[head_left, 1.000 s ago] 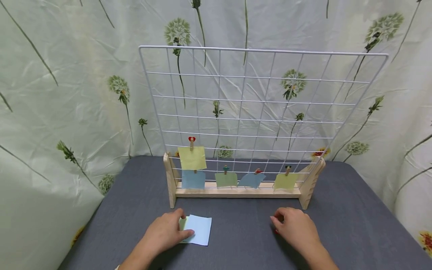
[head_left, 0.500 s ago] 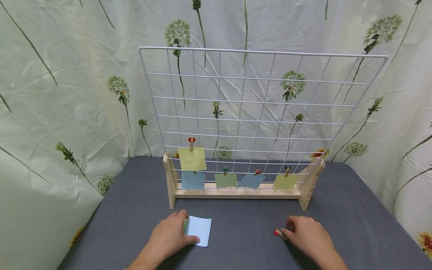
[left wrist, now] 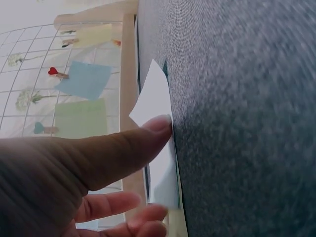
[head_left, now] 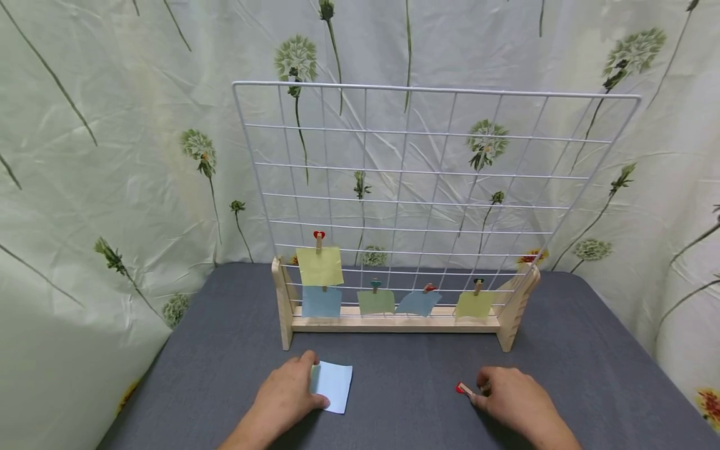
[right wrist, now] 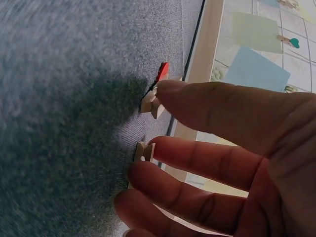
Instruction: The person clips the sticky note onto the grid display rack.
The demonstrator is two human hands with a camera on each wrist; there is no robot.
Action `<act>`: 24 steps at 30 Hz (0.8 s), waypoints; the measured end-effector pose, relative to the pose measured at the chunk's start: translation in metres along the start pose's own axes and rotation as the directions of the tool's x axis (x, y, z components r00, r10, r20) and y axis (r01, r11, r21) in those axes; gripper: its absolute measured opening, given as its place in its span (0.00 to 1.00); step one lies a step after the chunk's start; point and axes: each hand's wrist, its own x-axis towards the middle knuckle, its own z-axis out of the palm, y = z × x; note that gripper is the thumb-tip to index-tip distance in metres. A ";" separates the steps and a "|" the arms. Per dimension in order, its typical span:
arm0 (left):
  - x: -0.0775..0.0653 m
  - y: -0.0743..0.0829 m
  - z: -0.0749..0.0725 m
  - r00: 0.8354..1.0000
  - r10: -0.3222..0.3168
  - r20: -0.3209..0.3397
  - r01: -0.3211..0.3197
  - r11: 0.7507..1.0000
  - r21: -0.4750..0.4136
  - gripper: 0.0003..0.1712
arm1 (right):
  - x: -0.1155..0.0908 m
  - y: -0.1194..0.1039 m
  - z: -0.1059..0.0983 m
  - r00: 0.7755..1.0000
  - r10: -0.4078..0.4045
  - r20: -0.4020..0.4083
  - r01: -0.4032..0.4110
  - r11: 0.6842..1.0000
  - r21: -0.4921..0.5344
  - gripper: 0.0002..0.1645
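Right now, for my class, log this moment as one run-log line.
left hand: touching blue paper | right hand: touching red-heart clothespin | grid rack: notes clipped low

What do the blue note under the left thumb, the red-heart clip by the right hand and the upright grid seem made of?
Blue note: matt paper, it seems; thin and bending. Red-heart clip: probably bare wood, by its dull tan; heart unclear. Grid: likely coated metal wire, being slim and white.
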 end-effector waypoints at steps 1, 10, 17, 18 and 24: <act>-0.001 0.000 0.000 1.000 0.003 -0.007 -0.003 1.000 0.001 0.37 | 0.000 0.000 0.001 1.000 -0.008 -0.006 0.008 1.000 -0.002 0.15; 0.000 0.004 0.001 1.000 0.024 -0.008 -0.024 1.000 0.001 0.36 | 0.000 -0.003 0.003 1.000 -0.019 -0.015 0.019 1.000 -0.020 0.13; 0.002 0.005 0.000 0.999 0.020 0.034 -0.019 1.000 -0.019 0.35 | -0.002 -0.001 0.004 0.997 -0.057 -0.047 0.056 0.998 -0.028 0.12; 0.002 0.005 0.000 0.999 0.018 0.036 -0.017 1.000 -0.026 0.35 | -0.002 -0.002 0.004 0.997 -0.060 -0.053 0.058 0.998 -0.028 0.12; 0.002 0.004 0.002 0.999 0.027 0.037 -0.026 0.999 -0.047 0.35 | -0.003 -0.004 0.003 0.995 -0.077 -0.068 0.076 0.997 -0.019 0.11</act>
